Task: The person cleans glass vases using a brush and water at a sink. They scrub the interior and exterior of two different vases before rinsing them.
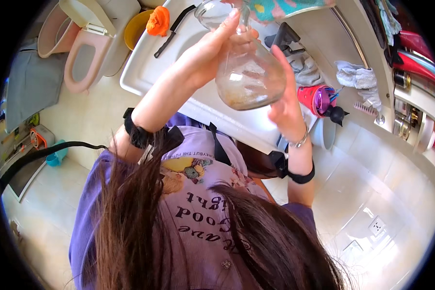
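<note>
Clear glass vase (250, 79), left fingers (225, 28) at its neck; right fingers (283, 60) beside its bulb; white sink (142, 72) beneath

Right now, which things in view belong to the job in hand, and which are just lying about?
Likely in use:
- glass vase, its neck in the left hand, the right hand at its body
- white sink below it

Seemingly lying about:
- orange bundle
- yellow bowl
- red cup
- brush

The white ceramic sink (142, 75) has room leftward; a clear glass vase (249, 87) and red plastic cup (305, 95) obstruct rightward.
</note>
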A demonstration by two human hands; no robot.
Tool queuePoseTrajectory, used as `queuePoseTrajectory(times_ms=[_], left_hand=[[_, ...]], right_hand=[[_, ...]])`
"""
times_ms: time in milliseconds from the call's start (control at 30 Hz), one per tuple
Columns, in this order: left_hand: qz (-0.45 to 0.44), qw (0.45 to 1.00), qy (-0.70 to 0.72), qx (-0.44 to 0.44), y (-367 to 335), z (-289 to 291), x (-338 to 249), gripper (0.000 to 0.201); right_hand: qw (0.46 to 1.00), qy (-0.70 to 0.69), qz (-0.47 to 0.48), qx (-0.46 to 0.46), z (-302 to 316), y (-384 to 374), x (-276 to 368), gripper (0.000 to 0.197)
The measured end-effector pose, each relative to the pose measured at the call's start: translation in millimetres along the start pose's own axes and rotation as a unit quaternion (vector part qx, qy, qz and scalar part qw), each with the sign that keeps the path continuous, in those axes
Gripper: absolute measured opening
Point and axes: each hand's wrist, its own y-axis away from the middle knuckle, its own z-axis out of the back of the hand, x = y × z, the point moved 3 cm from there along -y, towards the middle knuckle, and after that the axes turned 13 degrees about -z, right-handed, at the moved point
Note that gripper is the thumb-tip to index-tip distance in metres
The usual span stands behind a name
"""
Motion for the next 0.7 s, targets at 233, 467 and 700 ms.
queuePoseTrajectory(times_ms=[233, 467, 700], left_hand=[[0.083, 0.981, 0.173, 0.006, 17, -33, -11, 0.046], [0.083, 0.923, 0.369, 0.072, 21, -40, -8, 0.044], [0.062, 0.953, 0.296, -0.029, 29, -47, -15, 0.043]], right_hand=[[0.969, 0.195, 0.092, -0.122, -12, 14, 28, 0.107], [0.976, 0.128, 0.081, -0.158, -9, 13, 36, 0.105], [0.966, 0.117, 0.093, -0.212, -8, 15, 38, 0.102]])
